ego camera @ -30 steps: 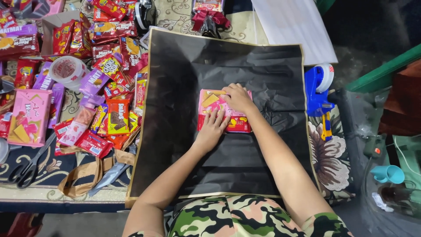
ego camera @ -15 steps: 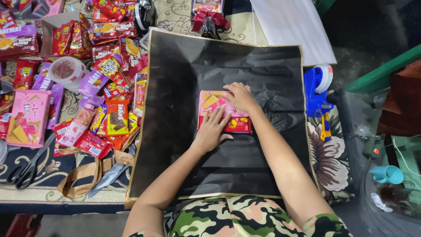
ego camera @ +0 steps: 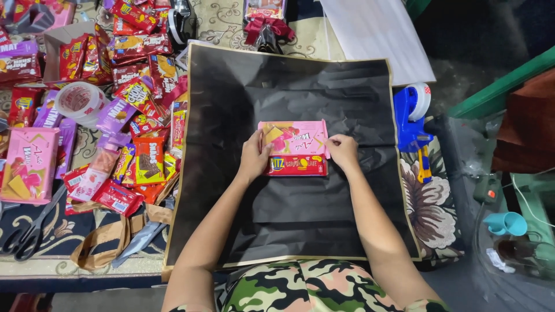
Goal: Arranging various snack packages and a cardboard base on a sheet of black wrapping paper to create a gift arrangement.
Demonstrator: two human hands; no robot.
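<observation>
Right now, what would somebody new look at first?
Probably the flat pink snack box in the middle of the big black paper sheet, with the left hand and right hand gripping its ends. Next, the heap of red and purple snack packets crowding the left side.

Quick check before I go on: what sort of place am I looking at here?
Probably a home gift-packing spot on a patterned rug: black wrapping sheet, heaps of snack packets, a tape dispenser, scissors.

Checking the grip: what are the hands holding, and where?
Both hands, left and right, hold the pink box by its two short ends.
</observation>
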